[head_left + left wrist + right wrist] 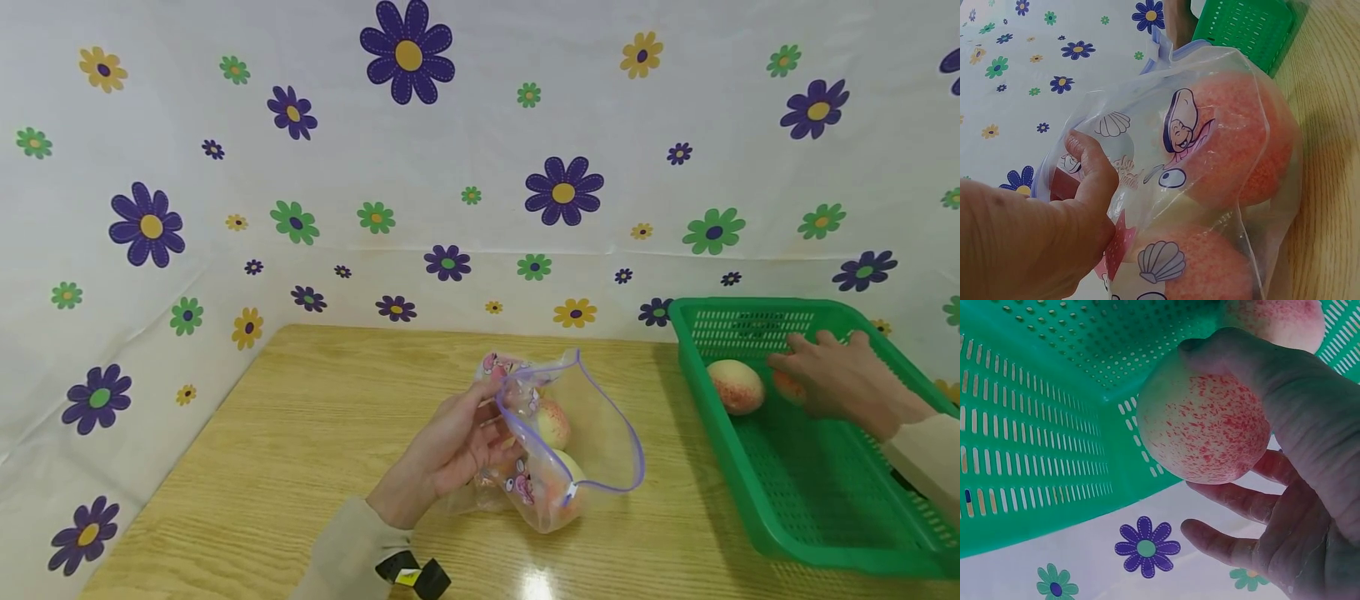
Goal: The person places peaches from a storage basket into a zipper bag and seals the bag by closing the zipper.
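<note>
Left hand (450, 446) pinching zip bag (570, 433) mouth, apparently two peaches inside; right hand (840, 375) gripping peach (1200, 419) within green basket (825, 500)

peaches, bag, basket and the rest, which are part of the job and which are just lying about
In use:
left hand holding open the zip bag
two peaches in the bag
right hand gripping a peach
green basket
loose peach

Lying about:
wooden table
flowered sheet
</note>
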`<state>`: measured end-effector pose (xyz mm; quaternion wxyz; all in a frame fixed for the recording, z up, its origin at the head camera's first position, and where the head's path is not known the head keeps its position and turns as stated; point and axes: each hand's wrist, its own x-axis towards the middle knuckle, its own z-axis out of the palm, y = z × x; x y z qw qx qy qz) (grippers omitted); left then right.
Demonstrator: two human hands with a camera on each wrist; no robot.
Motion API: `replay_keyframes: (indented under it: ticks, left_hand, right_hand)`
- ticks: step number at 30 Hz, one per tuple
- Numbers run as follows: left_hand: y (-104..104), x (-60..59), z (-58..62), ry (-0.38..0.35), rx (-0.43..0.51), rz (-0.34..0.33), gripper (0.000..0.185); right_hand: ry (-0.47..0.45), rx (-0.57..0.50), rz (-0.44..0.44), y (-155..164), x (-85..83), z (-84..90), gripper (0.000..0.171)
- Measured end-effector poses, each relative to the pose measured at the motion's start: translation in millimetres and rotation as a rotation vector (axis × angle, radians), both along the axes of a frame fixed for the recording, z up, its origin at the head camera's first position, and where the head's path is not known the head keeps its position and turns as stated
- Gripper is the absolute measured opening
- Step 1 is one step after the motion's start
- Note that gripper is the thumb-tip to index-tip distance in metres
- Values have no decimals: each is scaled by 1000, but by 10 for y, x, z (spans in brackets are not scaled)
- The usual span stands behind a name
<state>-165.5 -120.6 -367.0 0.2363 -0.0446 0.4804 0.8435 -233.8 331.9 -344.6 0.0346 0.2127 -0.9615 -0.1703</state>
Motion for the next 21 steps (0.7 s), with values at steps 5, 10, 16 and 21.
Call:
replay_keyframes:
  ticks: [5, 10, 16, 21]
  left_hand:
    - [-7, -2, -5, 3, -5, -5, 32]
    - [0, -10, -13, 4, -2, 0, 32]
    - [9, -16, -5, 3, -4, 0, 30]
    - [17, -18, 0, -2, 3, 5, 31]
  right_hand:
    - [21, -36, 9, -22, 25, 42, 27]
    - [21, -117, 36, -45, 37, 88, 33]
    - [-4, -160, 44, -83, 44, 164, 50]
    - [35, -158, 83, -154, 82, 222, 39]
